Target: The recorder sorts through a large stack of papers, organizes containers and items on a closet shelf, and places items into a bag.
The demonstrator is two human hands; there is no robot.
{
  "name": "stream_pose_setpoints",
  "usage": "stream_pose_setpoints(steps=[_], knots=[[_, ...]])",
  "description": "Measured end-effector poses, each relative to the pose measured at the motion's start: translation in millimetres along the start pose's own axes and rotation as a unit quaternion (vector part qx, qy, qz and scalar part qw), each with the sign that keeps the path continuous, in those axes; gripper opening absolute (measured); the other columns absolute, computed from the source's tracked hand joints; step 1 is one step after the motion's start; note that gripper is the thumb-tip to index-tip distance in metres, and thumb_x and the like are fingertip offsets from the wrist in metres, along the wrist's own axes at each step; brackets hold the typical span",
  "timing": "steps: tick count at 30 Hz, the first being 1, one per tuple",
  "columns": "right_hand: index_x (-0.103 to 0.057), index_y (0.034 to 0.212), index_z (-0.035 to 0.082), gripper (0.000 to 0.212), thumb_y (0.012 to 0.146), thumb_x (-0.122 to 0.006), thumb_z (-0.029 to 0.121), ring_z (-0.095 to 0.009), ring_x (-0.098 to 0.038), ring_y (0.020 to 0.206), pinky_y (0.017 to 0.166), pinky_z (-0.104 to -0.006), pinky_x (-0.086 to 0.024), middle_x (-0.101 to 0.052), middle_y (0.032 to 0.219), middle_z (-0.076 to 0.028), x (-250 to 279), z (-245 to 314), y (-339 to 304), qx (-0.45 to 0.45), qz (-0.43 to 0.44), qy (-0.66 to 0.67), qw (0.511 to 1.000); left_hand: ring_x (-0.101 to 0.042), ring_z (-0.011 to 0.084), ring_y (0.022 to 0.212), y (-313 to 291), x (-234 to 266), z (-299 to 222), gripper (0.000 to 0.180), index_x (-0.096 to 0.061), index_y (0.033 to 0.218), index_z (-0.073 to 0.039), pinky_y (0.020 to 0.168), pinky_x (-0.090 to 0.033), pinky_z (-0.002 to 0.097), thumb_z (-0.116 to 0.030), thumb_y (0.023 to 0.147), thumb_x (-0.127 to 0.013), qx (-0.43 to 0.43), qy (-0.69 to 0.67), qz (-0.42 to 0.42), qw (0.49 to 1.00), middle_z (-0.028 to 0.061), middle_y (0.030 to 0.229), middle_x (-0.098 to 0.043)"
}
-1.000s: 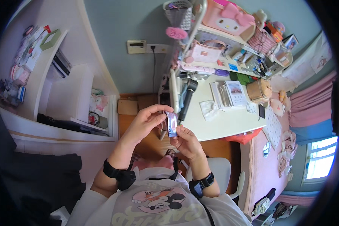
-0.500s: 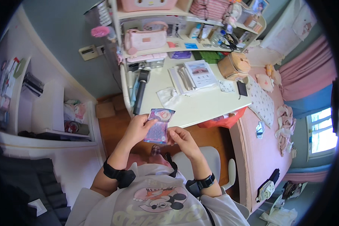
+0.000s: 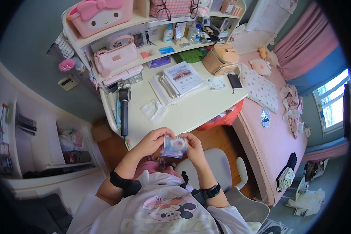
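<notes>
Between my hands, just off the desk's near edge, is a small, flat, purple-and-blue printed piece (image 3: 172, 151), with a pale round picture near its top. It is blurred, and I cannot tell whether it is a card, a folded leaflet or a packet. My left hand (image 3: 153, 142) pinches its upper left side, thumb over the front. My right hand (image 3: 194, 147) grips its upper right side with closed fingers. A crumpled white cloth or bag (image 3: 155, 111) lies on the desk beyond my left hand.
The white desk (image 3: 183, 119) carries a stack of papers (image 3: 182, 80), a dark-handled appliance (image 3: 124, 111) and a peach box bag (image 3: 221, 60). A grey chair (image 3: 212, 163) stands close on my right, beside the pink bed (image 3: 257, 148). A red bag (image 3: 226, 117) hangs below the desk edge.
The printed piece has moved slightly right and down and now shows less of its length. My right hand has risen to its upper right side. My view has shifted, showing more of the shelves.
</notes>
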State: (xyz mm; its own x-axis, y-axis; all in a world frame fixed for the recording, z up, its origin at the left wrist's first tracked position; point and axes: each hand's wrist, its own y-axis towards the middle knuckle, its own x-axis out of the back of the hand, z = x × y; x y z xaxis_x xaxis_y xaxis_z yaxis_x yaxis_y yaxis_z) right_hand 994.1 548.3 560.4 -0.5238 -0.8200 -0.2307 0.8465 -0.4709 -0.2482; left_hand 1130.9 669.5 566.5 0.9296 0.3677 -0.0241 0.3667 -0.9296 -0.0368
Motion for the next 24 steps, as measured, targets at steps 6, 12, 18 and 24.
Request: stream_pose_setpoints(steps=[6, 12, 18, 24], knots=[[-0.055, 0.098, -0.001, 0.017, 0.089, -0.05, 0.012, -0.005, -0.051, 0.069, 0.062, -0.0177, -0.041, -0.058, 0.08, 0.001, 16, 19, 11, -0.018, -0.022, 0.117, 0.993, -0.053, 0.0118, 0.087, 26, 14, -1, 0.028, -0.06, 0.086, 0.0, 0.078, -0.041, 0.0243, 0.01, 0.076, -0.035, -0.015, 0.022, 0.08, 0.996, 0.0061, 0.092, -0.057], [-0.057, 0.09, 0.001, 0.009, 0.083, -0.058, 0.007, -0.003, -0.048, 0.065, 0.058, -0.0176, -0.038, -0.054, 0.073, 0.004, 27, 10, 15, 0.028, -0.09, -0.034, 0.995, -0.052, 0.0151, 0.091, 49, 9, -15, 0.024, -0.056, 0.097, 0.0, 0.076, -0.043, 0.0264, 0.004, 0.077, -0.042, -0.064, 0.094, 0.131, 0.985, 0.0085, 0.095, -0.057], [-0.061, 0.087, 0.001, 0.007, 0.081, -0.061, 0.004, -0.004, -0.048, 0.062, 0.056, -0.0181, -0.039, -0.053, 0.068, 0.003, 48, 31, 41, 0.012, -0.117, -0.025, 0.993, -0.053, 0.0107, 0.062, 85, 8, -30, 0.023, -0.054, 0.101, -0.003, 0.056, -0.043, 0.0233, 0.0, 0.078, -0.055, -0.025, 0.063, 0.029, 0.997, 0.0064, 0.09, -0.059], [-0.058, 0.1, -0.003, 0.039, 0.093, -0.04, 0.032, -0.013, -0.059, 0.071, 0.068, -0.0255, -0.047, -0.06, 0.078, -0.006, 100, 57, 123, 0.004, -0.001, 0.05, 0.999, -0.059, 0.0231, 0.079, 165, 8, -27, 0.018, -0.057, 0.083, -0.002, 0.067, -0.047, 0.031, 0.009, 0.071, -0.05, -0.137, 0.152, -0.085, 0.975, 0.0098, 0.087, -0.06]])
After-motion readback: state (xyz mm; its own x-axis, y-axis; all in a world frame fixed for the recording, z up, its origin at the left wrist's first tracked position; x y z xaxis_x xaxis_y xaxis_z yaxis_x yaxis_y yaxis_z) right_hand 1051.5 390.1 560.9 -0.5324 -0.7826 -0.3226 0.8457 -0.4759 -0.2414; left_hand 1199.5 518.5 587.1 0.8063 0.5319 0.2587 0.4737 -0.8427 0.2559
